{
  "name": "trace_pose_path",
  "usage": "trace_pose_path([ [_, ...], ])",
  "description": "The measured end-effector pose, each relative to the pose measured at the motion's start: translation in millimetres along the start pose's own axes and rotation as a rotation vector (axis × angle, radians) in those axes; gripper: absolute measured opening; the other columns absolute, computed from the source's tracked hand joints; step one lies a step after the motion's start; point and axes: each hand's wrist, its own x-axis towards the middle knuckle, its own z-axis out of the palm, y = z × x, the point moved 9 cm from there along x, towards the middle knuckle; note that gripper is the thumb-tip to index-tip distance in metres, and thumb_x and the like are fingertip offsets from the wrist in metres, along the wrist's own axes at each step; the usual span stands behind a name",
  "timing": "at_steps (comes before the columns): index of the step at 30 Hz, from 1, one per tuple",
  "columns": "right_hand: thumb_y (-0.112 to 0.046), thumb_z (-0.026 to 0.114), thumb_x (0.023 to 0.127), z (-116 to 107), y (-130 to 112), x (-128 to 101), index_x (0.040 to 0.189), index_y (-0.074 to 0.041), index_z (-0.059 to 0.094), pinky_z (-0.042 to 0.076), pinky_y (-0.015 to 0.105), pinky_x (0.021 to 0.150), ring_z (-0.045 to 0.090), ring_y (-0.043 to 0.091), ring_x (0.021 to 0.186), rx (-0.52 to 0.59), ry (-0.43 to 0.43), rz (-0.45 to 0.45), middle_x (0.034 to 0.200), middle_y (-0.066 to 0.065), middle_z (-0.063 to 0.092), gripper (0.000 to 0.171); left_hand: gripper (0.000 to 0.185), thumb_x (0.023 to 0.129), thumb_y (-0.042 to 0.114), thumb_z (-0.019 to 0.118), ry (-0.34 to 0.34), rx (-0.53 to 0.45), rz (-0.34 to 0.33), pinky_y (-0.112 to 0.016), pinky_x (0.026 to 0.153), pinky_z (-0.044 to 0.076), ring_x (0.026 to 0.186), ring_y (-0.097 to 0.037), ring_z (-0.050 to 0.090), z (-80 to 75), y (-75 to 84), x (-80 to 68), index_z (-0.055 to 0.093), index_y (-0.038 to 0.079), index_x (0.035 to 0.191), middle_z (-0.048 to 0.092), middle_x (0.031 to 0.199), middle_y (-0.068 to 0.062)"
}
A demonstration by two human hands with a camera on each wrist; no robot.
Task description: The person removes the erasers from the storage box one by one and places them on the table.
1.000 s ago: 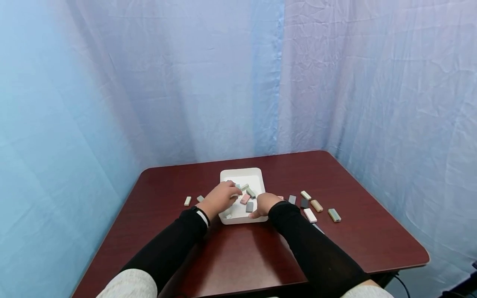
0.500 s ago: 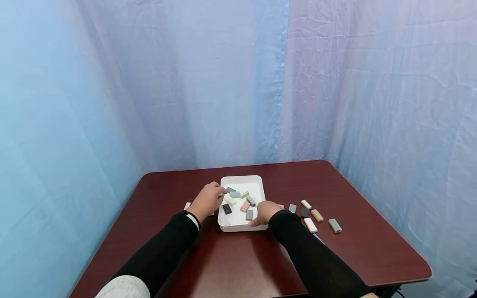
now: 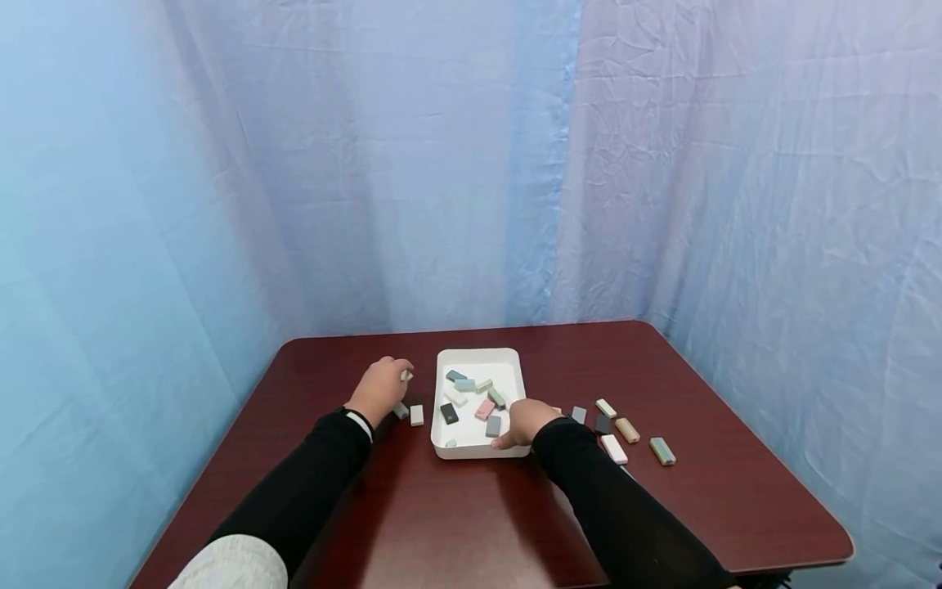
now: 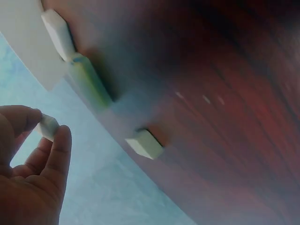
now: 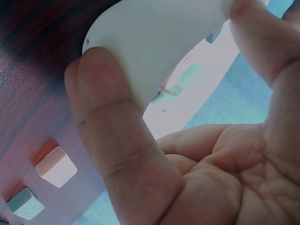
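Soft, even light in our head view; both wrist views blurred.

We see cool, diffuse light on the blue curtain (image 3: pixel 471 164), with faint shadows under the sleeves and a dull sheen along the counter's (image 3: pixel 456 507) near edge. The wide lens bends the counter's edges outward. Our left wrist view is smeared, the counter a red-brown blur and the blocks soft-edged. In our right wrist view the white tray (image 5: pixel 154 51) glares, overexposed, and the fingers (image 5: pixel 117 140) sit too close for focus.

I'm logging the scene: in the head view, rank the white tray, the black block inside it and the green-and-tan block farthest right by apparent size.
1. white tray, clearly largest.
2. green-and-tan block and black block: they look alike in size, so I cannot rank them.
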Motion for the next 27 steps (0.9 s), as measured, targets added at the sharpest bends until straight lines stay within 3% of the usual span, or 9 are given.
trace_pose_path([
  [9, -0.048, 0.083, 0.092, -1.6, -1.1, -3.3, 0.068, -0.011, 0.065, 0.043, 0.039, 0.075, 0.046, 0.019, 0.062, 0.038, 0.010, 0.002, 0.064, -0.001, 0.043, 0.047, 0.025, 0.109, 0.017, 0.062, -0.042, -0.075, -0.103, -0.047, 0.091, 0.057, 0.104, -0.032, 0.070, 6.6, -37.1, -2.1, 0.067, 0.001, 0.127, 0.073, 0.117, -0.018],
  [13, -0.047, 0.083, 0.091, -2.7, -1.3, -5.5, 0.070, -0.010, 0.068, 0.043, 0.039, 0.075, 0.046, 0.019, 0.063, 0.037, 0.015, 0.008, 0.065, -0.001, 0.042, 0.046, 0.016, 0.107, 0.015, 0.065, -0.079, -0.054, -0.095, -0.045, 0.086, 0.058, 0.095, -0.029, 0.071, 13.4, -40.8, -3.1, 0.070, 0.002, 0.115, 0.074, 0.108, -0.015],
  [20, -0.048, 0.082, 0.092, -5.0, -1.7, -10.0, 0.070, -0.010, 0.068, 0.046, 0.042, 0.081, 0.051, 0.019, 0.062, 0.038, 0.006, 0.023, 0.064, 0.000, 0.048, 0.046, 0.010, 0.105, 0.006, 0.064, -0.091, -0.001, -0.085, -0.047, 0.091, 0.059, 0.097, -0.030, 0.071, 16.4, -41.2, -3.3, 0.072, 0.001, 0.109, 0.075, 0.108, -0.016],
  [23, -0.048, 0.082, 0.092, -5.7, -2.4, -13.1, 0.070, -0.010, 0.068, 0.048, 0.043, 0.082, 0.054, 0.019, 0.060, 0.046, 0.002, 0.023, 0.062, 0.001, 0.050, 0.046, 0.024, 0.107, 0.004, 0.059, -0.106, 0.007, -0.088, -0.040, 0.075, 0.050, 0.074, -0.020, 0.053, 18.7, -43.2, -3.4, 0.061, 0.005, 0.083, 0.059, 0.079, -0.007],
  [27, -0.048, 0.082, 0.092, -5.5, -1.6, -14.1, 0.068, -0.010, 0.068, 0.048, 0.042, 0.082, 0.055, 0.019, 0.057, 0.052, 0.004, 0.027, 0.060, 0.001, 0.051, 0.048, 0.040, 0.107, 0.005, 0.058, -0.120, 0.044, -0.059, -0.037, 0.068, 0.033, 0.066, -0.018, 0.030, 20.6, -41.7, -3.4, 0.043, 0.013, 0.071, 0.034, 0.066, -0.001],
])
